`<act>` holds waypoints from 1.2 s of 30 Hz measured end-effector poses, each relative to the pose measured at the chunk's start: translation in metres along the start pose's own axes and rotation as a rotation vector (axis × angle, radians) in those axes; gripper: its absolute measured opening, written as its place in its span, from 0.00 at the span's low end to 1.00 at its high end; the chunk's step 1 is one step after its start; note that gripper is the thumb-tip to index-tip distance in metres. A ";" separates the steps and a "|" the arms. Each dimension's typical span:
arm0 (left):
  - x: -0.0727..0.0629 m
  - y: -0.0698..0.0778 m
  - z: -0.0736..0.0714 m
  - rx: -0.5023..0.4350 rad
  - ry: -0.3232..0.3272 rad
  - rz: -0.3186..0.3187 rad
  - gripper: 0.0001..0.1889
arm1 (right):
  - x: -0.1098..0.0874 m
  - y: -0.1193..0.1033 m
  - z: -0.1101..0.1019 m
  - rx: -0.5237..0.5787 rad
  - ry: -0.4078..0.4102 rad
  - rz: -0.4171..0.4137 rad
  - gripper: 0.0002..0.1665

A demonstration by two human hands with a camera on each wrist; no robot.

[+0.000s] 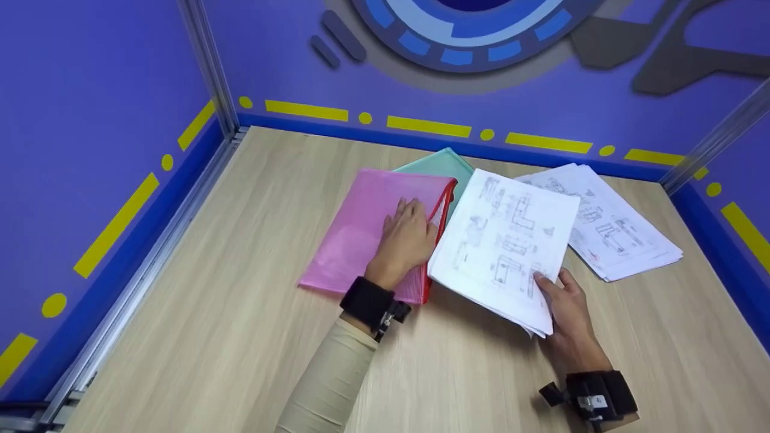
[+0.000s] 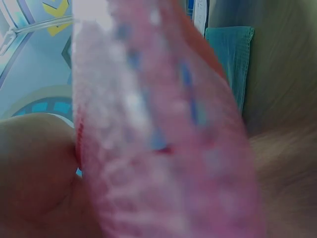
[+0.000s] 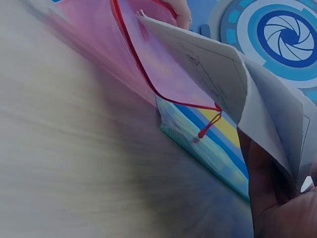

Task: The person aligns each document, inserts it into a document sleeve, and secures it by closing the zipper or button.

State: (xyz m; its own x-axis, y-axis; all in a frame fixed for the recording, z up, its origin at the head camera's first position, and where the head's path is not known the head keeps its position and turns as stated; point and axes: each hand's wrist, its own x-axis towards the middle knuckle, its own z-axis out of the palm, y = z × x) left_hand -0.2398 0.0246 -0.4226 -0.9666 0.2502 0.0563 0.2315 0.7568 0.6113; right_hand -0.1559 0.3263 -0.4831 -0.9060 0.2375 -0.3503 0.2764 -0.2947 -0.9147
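My left hand (image 1: pixel 409 234) grips the open edge of a pink mesh zipper pouch (image 1: pixel 355 222), its fingers over the top layer. Red trim lines the pouch's mouth, which gapes in the right wrist view, with a red zipper pull (image 3: pixel 203 133) hanging from one corner. My right hand (image 1: pixel 568 307) pinches a stack of printed sheets (image 1: pixel 505 246) near its lower right corner. The stack is raised at a slant, its left side beside the pouch's mouth. In the right wrist view the sheets bend over my fingers (image 3: pixel 262 183). Up close, the pouch (image 2: pixel 163 163) is blurred in the left wrist view.
A green pouch (image 1: pixel 445 162) lies partly under the pink one towards the back. Another pile of printed sheets (image 1: pixel 625 231) rests on the wooden table (image 1: pixel 228 300) at the right. Blue-purple panels (image 1: pixel 289 66) enclose the table at the back and sides.
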 end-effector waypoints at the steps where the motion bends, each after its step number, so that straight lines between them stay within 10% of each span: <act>1: 0.000 -0.001 0.000 0.008 -0.010 -0.012 0.32 | -0.001 0.000 0.002 -0.006 -0.007 -0.001 0.20; 20: -0.002 -0.004 0.003 0.013 -0.003 -0.006 0.31 | -0.011 0.013 0.019 -0.216 -0.110 -0.044 0.25; 36: -0.006 0.010 0.013 0.092 -0.135 0.042 0.29 | -0.012 0.018 0.025 -0.189 -0.132 -0.056 0.25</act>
State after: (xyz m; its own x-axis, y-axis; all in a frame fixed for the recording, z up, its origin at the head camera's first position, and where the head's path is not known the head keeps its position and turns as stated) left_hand -0.2306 0.0385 -0.4268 -0.9338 0.3566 -0.0302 0.2861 0.7946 0.5354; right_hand -0.1476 0.2951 -0.4903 -0.9522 0.1222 -0.2801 0.2685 -0.1030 -0.9577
